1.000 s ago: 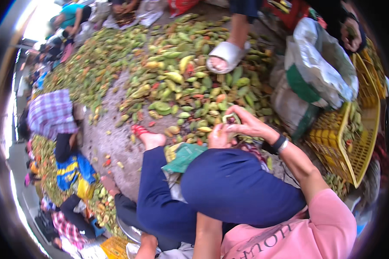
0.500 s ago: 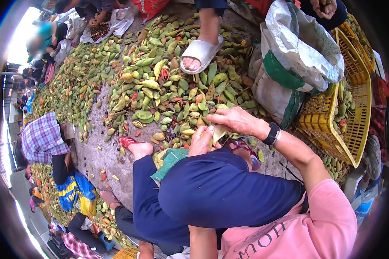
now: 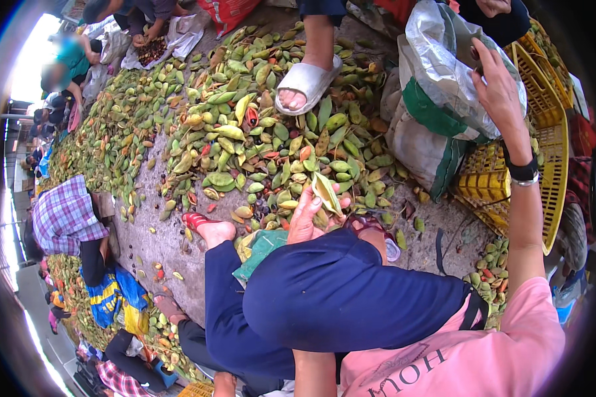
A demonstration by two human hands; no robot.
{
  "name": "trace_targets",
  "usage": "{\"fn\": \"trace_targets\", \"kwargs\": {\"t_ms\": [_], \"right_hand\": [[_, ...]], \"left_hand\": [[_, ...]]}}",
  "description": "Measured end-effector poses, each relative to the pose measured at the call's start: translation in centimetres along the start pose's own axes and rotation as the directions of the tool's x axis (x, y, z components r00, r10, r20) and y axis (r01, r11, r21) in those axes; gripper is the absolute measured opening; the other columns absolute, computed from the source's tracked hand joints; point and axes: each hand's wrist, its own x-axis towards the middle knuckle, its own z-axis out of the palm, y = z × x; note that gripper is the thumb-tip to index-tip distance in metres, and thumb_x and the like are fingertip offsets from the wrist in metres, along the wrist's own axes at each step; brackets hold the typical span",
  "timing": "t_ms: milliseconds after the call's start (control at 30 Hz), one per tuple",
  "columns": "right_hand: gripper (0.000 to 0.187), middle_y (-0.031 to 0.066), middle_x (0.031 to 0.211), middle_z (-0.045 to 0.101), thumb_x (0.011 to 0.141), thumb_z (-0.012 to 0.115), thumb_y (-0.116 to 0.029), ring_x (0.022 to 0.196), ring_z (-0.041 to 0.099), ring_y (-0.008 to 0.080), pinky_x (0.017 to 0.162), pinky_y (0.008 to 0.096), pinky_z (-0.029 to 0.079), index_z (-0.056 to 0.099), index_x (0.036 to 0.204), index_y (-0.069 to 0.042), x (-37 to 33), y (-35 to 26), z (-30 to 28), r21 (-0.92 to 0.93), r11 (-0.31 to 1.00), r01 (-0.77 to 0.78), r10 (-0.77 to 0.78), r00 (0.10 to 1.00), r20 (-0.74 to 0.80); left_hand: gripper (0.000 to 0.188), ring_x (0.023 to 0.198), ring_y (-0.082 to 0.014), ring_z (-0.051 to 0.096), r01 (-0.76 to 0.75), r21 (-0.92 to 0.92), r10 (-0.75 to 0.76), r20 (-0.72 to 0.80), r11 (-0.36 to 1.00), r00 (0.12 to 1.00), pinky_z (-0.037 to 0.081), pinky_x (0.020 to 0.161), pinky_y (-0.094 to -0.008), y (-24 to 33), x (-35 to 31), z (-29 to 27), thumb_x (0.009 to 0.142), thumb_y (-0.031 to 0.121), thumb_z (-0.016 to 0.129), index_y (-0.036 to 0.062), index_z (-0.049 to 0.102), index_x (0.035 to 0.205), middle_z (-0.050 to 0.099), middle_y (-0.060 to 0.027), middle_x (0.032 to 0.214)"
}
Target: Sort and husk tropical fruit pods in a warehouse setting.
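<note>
I have the left hand point(image 3: 304, 215) closed around 1 split pod point(image 3: 327, 193), its pale hollow turned up. It sits just past the raised navy knee point(image 3: 298, 284), over the near edge of the pod pile point(image 3: 228, 132) on the grey floor point(image 3: 193, 281).

My right hand point(image 3: 496, 89) is up at the right rim of the white sack point(image 3: 430, 46), its fingers apart. I see a small dark thing by the fingertips, but I cannot tell whether they grip it, nor how deep the hand reaches past the rim.

Just right of the sack I have 1 yellow crate point(image 3: 483, 185). A bystander's foot in 1 white slipper point(image 3: 308, 79) stands on the pile, and a green bag point(image 3: 265, 251) lies against the knee's left side.
</note>
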Motion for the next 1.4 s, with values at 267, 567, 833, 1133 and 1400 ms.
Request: {"fn": "trace_targets", "kwargs": {"t_ms": [267,567,833,1133,1400], "right_hand": [[0.033,0.0079,0.087,0.062,0.068,0.062,0.004,0.076,0.063,0.0270,0.064,0.0363,0.053,0.061,0.098,-0.009,-5.1,-14.9,5.8,0.635,0.731,0.251,-0.325,0.946,0.000],[0.015,0.0100,0.093,0.054,0.079,0.057,-0.012,0.094,0.053,0.0284,0.079,0.0400,0.044,0.057,0.094,-0.010,-10.8,-25.3,25.1,0.555,0.690,0.464,-0.618,0.777,0.119],[0.034,0.0134,0.095,0.051,0.073,0.068,0.000,0.090,0.058,0.0364,0.073,0.0433,0.049,0.050,0.102,-0.005,-8.5,-24.0,14.0,0.948,0.312,0.063,-0.752,0.626,0.206],[0.025,0.0004,0.097,0.055,0.095,0.060,-0.019,0.085,0.051,0.0088,0.075,0.0256,0.045,0.053,0.112,-0.002,-11.3,-24.0,12.0,0.772,-0.097,-0.629,-0.525,0.691,0.497],[0.026,0.0076,0.104,0.066,0.102,0.047,-0.026,0.086,0.058,0.0096,0.075,0.0261,0.049,0.051,0.103,0.000,-14.4,-23.3,10.3,0.797,-0.009,-0.603,-0.393,0.735,0.552]], "left_hand": [[0.067,0.121,-0.0355,0.052,-0.152,-0.123,0.173,0.190,0.981,0.966,0.054,0.091,-0.0520,0.4,-2.5,-4.2,0.092,0.024,0.064,0.0169,0.025,0.146,0.047,-0.0097,0.129],[0.025,0.067,-0.0131,0.051,-0.281,-0.001,0.264,-0.342,0.960,0.902,0.048,0.056,-0.0308,0.9,-1.8,-4.6,0.086,0.007,0.068,0.0132,0.050,0.103,0.054,-0.0024,0.085],[0.028,0.072,-0.0130,0.061,-0.232,0.316,0.354,-0.412,0.920,0.840,0.050,0.060,-0.0281,0.9,-0.7,-4.7,0.090,0.015,0.069,0.0062,0.052,0.109,0.063,-0.0055,0.092],[0.030,0.073,-0.0133,0.063,-0.325,0.470,0.456,-0.196,0.821,0.868,0.051,0.063,-0.0278,0.5,0.1,-3.9,0.087,0.009,0.069,0.0047,0.052,0.111,0.065,-0.0055,0.092],[0.026,0.073,-0.0062,0.058,-0.351,0.477,0.478,-0.172,0.806,0.861,0.047,0.063,-0.0230,-1.9,1.3,-2.3,0.089,0.013,0.068,0.0038,0.057,0.111,0.064,-0.0006,0.089]]}}
